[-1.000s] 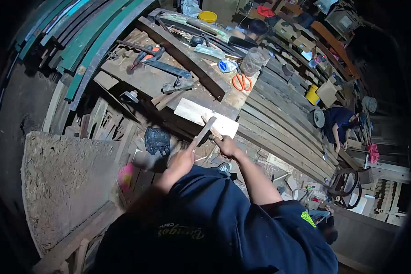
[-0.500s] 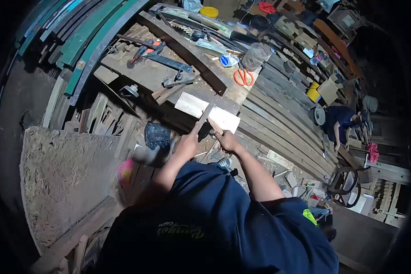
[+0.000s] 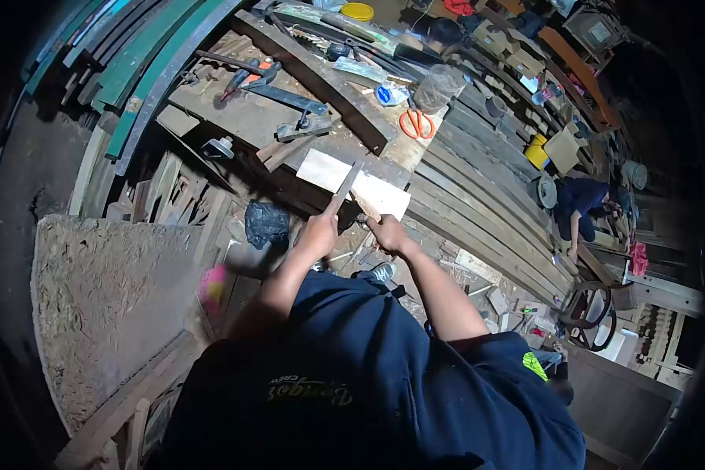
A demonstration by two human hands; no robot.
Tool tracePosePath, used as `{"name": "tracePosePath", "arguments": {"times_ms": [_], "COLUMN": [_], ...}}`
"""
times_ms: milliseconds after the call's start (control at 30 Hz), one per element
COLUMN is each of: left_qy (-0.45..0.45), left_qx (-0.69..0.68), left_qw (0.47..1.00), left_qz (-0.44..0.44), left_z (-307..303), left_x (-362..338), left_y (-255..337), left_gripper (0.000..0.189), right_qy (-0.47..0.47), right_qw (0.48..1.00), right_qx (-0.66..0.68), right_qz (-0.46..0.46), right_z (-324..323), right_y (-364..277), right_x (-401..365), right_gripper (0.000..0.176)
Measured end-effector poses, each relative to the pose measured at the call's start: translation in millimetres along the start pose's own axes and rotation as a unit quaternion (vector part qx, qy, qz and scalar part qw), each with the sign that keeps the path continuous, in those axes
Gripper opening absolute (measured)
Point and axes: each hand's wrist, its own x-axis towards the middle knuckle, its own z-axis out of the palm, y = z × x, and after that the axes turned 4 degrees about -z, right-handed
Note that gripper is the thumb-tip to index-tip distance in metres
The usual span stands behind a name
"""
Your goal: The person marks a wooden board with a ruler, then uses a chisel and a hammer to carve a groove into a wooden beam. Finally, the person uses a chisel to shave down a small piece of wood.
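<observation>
My left hand (image 3: 319, 233) is closed round the near end of a long flat tool, like a file or blade (image 3: 347, 186), which slants up and away over a pale board (image 3: 327, 171). Right of it, my right hand (image 3: 387, 233) grips a small light-brown wooden piece (image 3: 365, 207), whose far part lies over the board and close beside the tool. The board rests at the near edge of the workbench (image 3: 235, 117). What the fingertips of both hands touch is too small to make out.
On the bench lie orange-handled scissors (image 3: 417, 125), a hammer (image 3: 265, 74), a dark metal bar (image 3: 321, 86) and a clear jar (image 3: 437, 90). Long planks (image 3: 486, 204) stretch to the right. A person (image 3: 580, 205) crouches at the far right. A rough panel (image 3: 110, 313) stands at left.
The flat tool and my left hand have shifted slightly left and down relative to the board. The view has tilted a little. Both hands keep their hold.
</observation>
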Motion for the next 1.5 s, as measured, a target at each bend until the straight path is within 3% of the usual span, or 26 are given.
{"name": "tracePosePath", "arguments": {"times_ms": [33,100,167,267,333,433,567,667,767,833,933,967,1033,1100,1167,1233,1267,1433,1500], "left_qy": [-0.002,-0.009,0.007,0.023,-0.001,0.011,-0.022,-0.074,-0.024,0.035,0.009,0.023,-0.026,-0.012,0.013,-0.001,-0.012,-0.079,-0.022], "left_qx": [-0.008,-0.003,-0.016,0.041,-0.014,-0.023,0.008,0.048,-0.017,-0.048,-0.007,0.013,0.019,0.024,-0.008,-0.029,-0.048,0.030,0.031], "left_qw": [1.000,1.000,0.999,0.998,1.000,1.000,0.999,0.995,0.998,0.998,1.000,0.998,0.999,1.000,1.000,0.999,0.998,0.995,0.999], "left_qz": [0.002,0.013,0.047,0.050,-0.023,-0.005,0.034,-0.053,-0.047,0.017,0.010,0.049,0.020,0.010,-0.012,-0.021,-0.028,-0.043,-0.015], "left_z": [-1,2,10,5,-3,5,8,-10,-5,5,10,13,9,1,5,2,0,-10,5], "left_x": [-4,-31,-58,-45,-14,-4,-47,-48,-6,3,-26,-40,-54,-41,-10,-4,-3,-61,-48], "left_y": [-1,-14,-24,-18,-2,-2,-21,5,-1,-5,-13,-21,-14,-6,-10,-4,-1,5,-9], "left_gripper": [0.053,0.054,0.055,0.051,0.048,0.049,0.054,0.055,0.054,0.053,0.053,0.055,0.057,0.054,0.052,0.051,0.051,0.055,0.057], "right_qy": [0.027,-0.050,-0.004,-0.010,-0.056,-0.069,-0.070,-0.095,-0.085,-0.087,-0.108,-0.126,-0.103,-0.165,-0.141,-0.170,-0.157,-0.162,-0.167], "right_qw": [0.999,0.997,1.000,0.995,0.982,0.985,0.978,0.966,0.962,0.967,0.962,0.957,0.964,0.947,0.945,0.904,0.919,0.906,0.898], "right_qx": [-0.036,0.046,-0.020,0.096,0.179,0.157,0.186,0.224,0.245,0.228,0.237,0.242,0.224,0.254,0.272,0.367,0.332,0.368,0.383], "right_qz": [-0.024,0.037,-0.009,0.000,0.030,0.038,0.064,0.089,0.084,0.074,0.083,0.100,0.102,0.109,0.115,0.142,0.141,0.135,0.139], "right_z": [1,-13,-1,8,1,-3,1,0,-4,2,-10,-13,-5,-19,-15,-19,-21,-13,-10], "right_y": [-1,-11,3,10,3,2,5,4,-2,5,1,-3,-3,-7,-7,-12,-14,-8,-4], "right_x": [2,-6,3,4,-3,1,3,3,-2,6,2,0,1,-6,-5,-5,-9,-7,-5], "right_gripper": [0.070,0.070,0.069,0.067,0.070,0.064,0.054,0.056,0.060,0.058,0.053,0.051,0.051,0.050,0.046,0.045,0.044,0.042,0.044]}}
